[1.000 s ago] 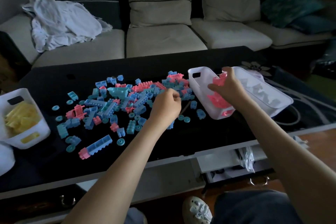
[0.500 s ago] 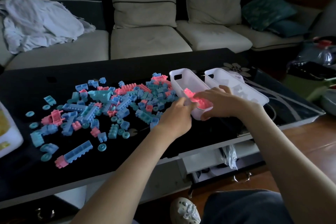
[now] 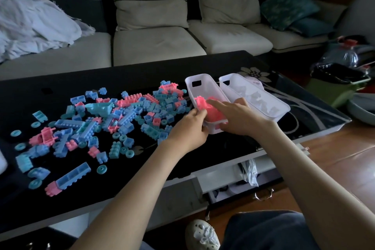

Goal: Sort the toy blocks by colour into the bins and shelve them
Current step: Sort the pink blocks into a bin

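Loose blue and pink toy blocks point(image 3: 125, 115) lie scattered over the left and middle of the black table point(image 3: 142, 71). A white bin point(image 3: 199, 87) with pink blocks point(image 3: 200, 104) in its near end stands right of the pile. My left hand point(image 3: 189, 130) grips the bin's near left wall. My right hand point(image 3: 236, 116) holds the bin's near end, fingers stretched over the pink blocks and thumb against the outside wall. A second white bin point(image 3: 284, 108) holding pale pieces sits right beside the first, on its right.
A sofa point(image 3: 154, 46) with cushions and a white cloth point(image 3: 34, 28) runs behind the table. Another white bin's corner point(image 3: 2, 163) shows at the left edge. A green bucket point(image 3: 336, 85) and bags stand right of the table. My shoe point(image 3: 203, 233) is under the table edge.
My left hand left the block pile and came to the bin's left wall. My right hand dropped from above the bin onto the pink blocks. The view swung right.
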A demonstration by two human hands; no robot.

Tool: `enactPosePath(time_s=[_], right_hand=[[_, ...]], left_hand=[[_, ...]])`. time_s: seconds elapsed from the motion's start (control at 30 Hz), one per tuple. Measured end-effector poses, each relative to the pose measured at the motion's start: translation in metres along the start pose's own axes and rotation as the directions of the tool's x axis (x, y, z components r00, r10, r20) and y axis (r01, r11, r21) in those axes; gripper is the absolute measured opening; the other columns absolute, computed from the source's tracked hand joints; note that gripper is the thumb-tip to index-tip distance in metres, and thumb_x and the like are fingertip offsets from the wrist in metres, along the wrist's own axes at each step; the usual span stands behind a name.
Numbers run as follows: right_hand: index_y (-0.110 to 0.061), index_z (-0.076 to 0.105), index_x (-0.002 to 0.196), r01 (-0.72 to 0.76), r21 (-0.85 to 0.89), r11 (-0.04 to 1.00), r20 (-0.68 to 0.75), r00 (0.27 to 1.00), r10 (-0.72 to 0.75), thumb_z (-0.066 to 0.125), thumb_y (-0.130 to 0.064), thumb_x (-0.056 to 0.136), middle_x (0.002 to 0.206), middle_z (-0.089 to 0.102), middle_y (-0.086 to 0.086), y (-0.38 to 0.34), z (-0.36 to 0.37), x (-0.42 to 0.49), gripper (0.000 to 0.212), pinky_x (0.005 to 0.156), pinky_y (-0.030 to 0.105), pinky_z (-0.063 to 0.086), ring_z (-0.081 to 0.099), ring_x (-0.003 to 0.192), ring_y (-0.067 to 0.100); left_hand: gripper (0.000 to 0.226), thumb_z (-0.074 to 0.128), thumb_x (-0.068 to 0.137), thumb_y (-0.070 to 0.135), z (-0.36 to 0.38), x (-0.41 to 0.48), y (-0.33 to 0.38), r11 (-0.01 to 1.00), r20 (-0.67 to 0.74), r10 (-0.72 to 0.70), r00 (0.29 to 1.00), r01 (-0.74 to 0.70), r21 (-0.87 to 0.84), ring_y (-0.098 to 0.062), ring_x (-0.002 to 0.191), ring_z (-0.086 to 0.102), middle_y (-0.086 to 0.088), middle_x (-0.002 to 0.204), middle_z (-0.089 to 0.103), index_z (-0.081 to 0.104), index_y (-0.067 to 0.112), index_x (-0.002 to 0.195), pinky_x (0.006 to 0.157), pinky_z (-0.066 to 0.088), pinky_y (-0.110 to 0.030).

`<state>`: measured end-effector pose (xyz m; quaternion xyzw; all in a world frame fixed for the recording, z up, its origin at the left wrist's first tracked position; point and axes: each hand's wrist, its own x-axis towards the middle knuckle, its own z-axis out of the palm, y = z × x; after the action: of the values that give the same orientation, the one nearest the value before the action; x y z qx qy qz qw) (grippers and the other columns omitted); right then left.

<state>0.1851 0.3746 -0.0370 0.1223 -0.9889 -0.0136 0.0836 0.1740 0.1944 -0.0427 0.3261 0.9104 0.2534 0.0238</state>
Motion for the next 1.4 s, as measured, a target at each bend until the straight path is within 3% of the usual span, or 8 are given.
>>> enactPosePath(time_s=[0.27, 0.4, 0.53, 0.73, 0.83, 0.93, 1.17, 1.4], right_hand=[[-0.045, 0.02, 0.145, -0.075, 0.21, 0.975, 0.182, 0.983, 0.036, 0.058, -0.046, 0.085, 0.148, 0.032, -0.011, -0.006, -0.009, -0.004, 0.071, 0.113, 0.041, 0.012, 0.031, 0.133, 0.017], [-0.055, 0.02, 0.14, -0.11, 0.207, 0.972, 0.26, 0.964, 0.054, 0.037, -0.067, 0.087, 0.142, 0.04, -0.014, -0.014, -0.013, -0.004, 0.057, 0.113, 0.042, 0.002, 0.024, 0.136, 0.016], [-0.047, 0.018, 0.145, -0.127, 0.173, 0.977, 0.166, 0.981, 0.099, 0.026, -0.067, 0.09, 0.15, 0.032, -0.012, -0.021, -0.017, -0.003, 0.059, 0.114, 0.049, -0.009, 0.014, 0.142, 0.013], [-0.021, 0.038, 0.139, -0.186, 0.12, 0.975, 0.02, 0.982, 0.185, 0.033, -0.048, 0.098, 0.153, 0.022, 0.001, -0.036, -0.021, 0.01, 0.049, 0.114, 0.045, 0.005, 0.015, 0.141, 0.021], [-0.021, 0.033, 0.144, -0.066, 0.114, 0.991, -0.047, 0.996, 0.071, 0.044, -0.027, 0.098, 0.151, 0.025, 0.001, -0.061, -0.02, 0.018, 0.047, 0.11, 0.038, 0.017, 0.023, 0.137, 0.023], [-0.017, 0.04, 0.14, 0.105, 0.093, 0.99, -0.111, 0.989, -0.094, 0.048, -0.014, 0.094, 0.145, 0.036, 0.002, -0.092, -0.012, 0.023, 0.046, 0.108, 0.036, 0.023, 0.031, 0.132, 0.023], [-0.016, 0.038, 0.141, 0.171, 0.241, 0.955, 0.076, 0.978, -0.194, 0.042, -0.008, 0.096, 0.137, 0.043, 0.005, -0.141, 0.015, 0.047, 0.046, 0.104, 0.036, 0.034, 0.039, 0.126, 0.023], [-0.014, 0.039, 0.14, 0.027, 0.361, 0.932, 0.165, 0.982, -0.092, 0.038, -0.009, 0.096, 0.138, 0.044, 0.01, -0.171, 0.021, 0.08, 0.044, 0.106, 0.041, 0.035, 0.042, 0.128, 0.027]], left_hand=[[0.029, 0.05, 0.095, 0.026, -0.004, -0.003, 0.004, 0.999, -0.012, -0.042, 0.999, 0.042, 0.018, -0.024, 0.113, 0.051, -0.005, 0.13, 0.046, 0.05, 0.012, 0.12, 0.086, 0.049, -0.038], [0.028, 0.047, 0.094, 0.012, -0.005, -0.006, 0.003, 0.999, -0.036, -0.044, 0.998, 0.044, 0.0, -0.023, 0.115, 0.049, -0.004, 0.132, 0.045, 0.052, 0.013, 0.121, 0.087, 0.047, -0.035], [0.04, 0.039, 0.089, -0.004, -0.011, -0.011, 0.001, 0.997, -0.077, -0.026, 0.997, 0.032, 0.076, -0.026, 0.119, 0.045, -0.006, 0.135, 0.044, 0.054, 0.012, 0.124, 0.088, 0.046, -0.038], [0.054, 0.044, 0.086, -0.008, -0.028, -0.021, -0.013, 0.976, -0.145, -0.136, 0.98, 0.157, 0.148, -0.026, 0.122, 0.046, -0.009, 0.138, 0.044, 0.04, 0.011, 0.136, 0.097, 0.042, -0.034], [0.042, 0.048, 0.088, 0.003, -0.037, -0.033, -0.024, 0.854, -0.127, -0.285, 0.95, 0.312, 0.417, -0.03, 0.12, 0.042, -0.015, 0.13, 0.044, 0.037, 0.004, 0.129, 0.102, 0.035, -0.038], [0.044, 0.047, 0.09, 0.007, -0.045, -0.045, -0.037, 0.798, -0.103, -0.413, 0.905, 0.413, 0.439, -0.032, 0.122, 0.038, -0.017, 0.132, 0.04, 0.032, 0.002, 0.131, 0.101, 0.034, -0.039], [0.052, 0.037, 0.088, -0.001, -0.088, -0.088, -0.083, 0.708, -0.008, -0.618, 0.786, 0.561, 0.43, -0.036, 0.13, 0.023, -0.016, 0.14, 0.028, 0.035, 0.014, 0.138, 0.105, 0.028, -0.047], [0.05, 0.036, 0.092, -0.002, -0.12, -0.139, -0.119, 0.635, 0.036, -0.731, 0.681, 0.66, 0.403, -0.035, 0.135, 0.021, -0.018, 0.145, 0.024, 0.035, 0.012, 0.14, 0.102, 0.035, -0.042]])
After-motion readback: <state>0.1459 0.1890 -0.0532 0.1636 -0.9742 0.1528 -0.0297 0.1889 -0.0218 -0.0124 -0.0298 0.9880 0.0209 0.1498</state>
